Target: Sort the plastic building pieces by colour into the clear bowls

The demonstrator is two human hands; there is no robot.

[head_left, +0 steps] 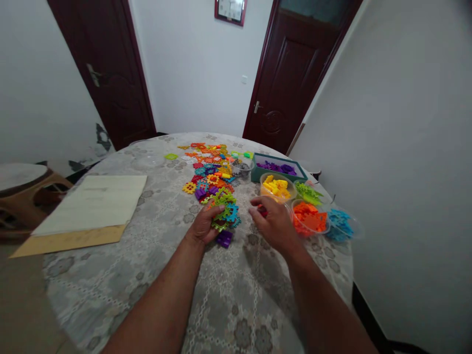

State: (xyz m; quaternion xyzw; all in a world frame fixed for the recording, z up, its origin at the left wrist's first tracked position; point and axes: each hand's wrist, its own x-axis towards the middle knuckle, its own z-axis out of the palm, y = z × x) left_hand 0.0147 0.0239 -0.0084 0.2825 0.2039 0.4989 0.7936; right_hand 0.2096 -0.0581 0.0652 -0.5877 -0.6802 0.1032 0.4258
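While the left hand (204,225) grips a bunch of green and blue pieces (225,209), with its thumb over the front, the right hand (272,222) is curled close to the plastic tubs (283,198), its thumb and fingers bent. A bit of red shows by the right fingers, but one cannot tell if the hand pinches it or if it sits behind. The bunch is near the middle of the round table (110,290), and a strip of flowery cloth (221,295) shows between the two hands. One purple piece (224,239) lies on the cloth just below the bunch. A long, messy pile of bright pieces (208,172) runs from the bunch toward the far edge, so there is little room ahead. On the right it is tight too: yellow pieces (276,186), light green pieces (309,193), orange pieces (309,219) and blue pieces (338,225) sit close together, the blue ones near the right edge. Behind the yellow ones is a dark green box (258,175) with purple bits inside. On the left there is more room, with a wide stretch of cloth reaching to the white papers (92,201). Under them, a brown sheet (73,241) pokes out past the left edge. Toward the near edge, the cloth between the arms is wide as well.
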